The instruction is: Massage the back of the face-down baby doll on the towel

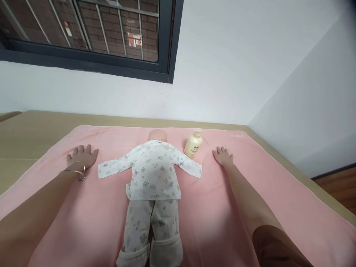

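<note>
My left hand lies flat on a pink cloth, fingers spread, with a silvery bracelet at the wrist. Also flat on the cloth is my right hand, holding nothing. Between them a baby doll is stretched out, only the top of its head showing. It is dressed in a white printed long-sleeved top and matching trousers with turned-up cuffs. The sleeves spread to both sides. A cream-coloured bottle is beside the doll's right-side sleeve, nearer my right hand.
The cloth covers a light wooden table set against a white wall. A dark-framed window with bars is at the upper left. Another wall meets the first on the right.
</note>
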### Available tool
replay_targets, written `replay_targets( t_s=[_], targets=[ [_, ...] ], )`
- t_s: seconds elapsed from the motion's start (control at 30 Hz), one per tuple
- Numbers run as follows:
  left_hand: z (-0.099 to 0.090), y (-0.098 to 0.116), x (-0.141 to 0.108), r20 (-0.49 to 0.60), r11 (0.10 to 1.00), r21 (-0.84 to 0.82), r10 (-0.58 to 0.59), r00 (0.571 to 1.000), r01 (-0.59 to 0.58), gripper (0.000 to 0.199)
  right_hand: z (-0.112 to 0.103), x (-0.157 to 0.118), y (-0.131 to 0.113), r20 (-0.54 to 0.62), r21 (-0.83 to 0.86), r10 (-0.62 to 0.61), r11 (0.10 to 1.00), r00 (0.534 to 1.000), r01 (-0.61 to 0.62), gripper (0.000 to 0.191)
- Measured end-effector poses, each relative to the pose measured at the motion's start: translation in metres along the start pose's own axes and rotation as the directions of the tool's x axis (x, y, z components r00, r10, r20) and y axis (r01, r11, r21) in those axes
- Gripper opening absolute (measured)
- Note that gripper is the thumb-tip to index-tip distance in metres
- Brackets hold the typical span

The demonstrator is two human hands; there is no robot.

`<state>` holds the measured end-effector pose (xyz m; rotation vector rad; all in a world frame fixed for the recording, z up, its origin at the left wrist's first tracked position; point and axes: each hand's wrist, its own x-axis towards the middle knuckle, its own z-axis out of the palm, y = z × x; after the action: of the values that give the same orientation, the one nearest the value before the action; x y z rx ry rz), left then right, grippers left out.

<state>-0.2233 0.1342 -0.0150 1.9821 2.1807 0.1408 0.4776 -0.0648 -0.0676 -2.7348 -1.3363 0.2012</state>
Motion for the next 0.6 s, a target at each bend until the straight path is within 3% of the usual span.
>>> replay_targets(
  t_s=[0.37, 0.47, 0.6],
  targets=[
    [-0.001, -0.005, 0.001, -0.039, 1.000, 0.008, 0.018, 0.999, -0.018, 0.078, -0.011, 0.018, 0.117, -0.010, -0.009, 0.092, 0.996, 0.996, -0.092, 0.070],
    [-0.001, -0.004, 0.001, -0.038, 1.000, 0.015, 0.022, 0.999, -0.021, 0.079, -0.014, 0.003, 0.164, -0.029, -0.032, 0.159, 0.987, 0.987, -0.160, 0.072],
    [-0.002, -0.001, 0.001, -0.037, 1.000, 0.011, 0.022, 0.999, -0.021, 0.079, -0.016, -0.036, 0.236, -0.055, -0.068, 0.264, 0.961, 0.963, -0.267, 0.079]
  ],
)
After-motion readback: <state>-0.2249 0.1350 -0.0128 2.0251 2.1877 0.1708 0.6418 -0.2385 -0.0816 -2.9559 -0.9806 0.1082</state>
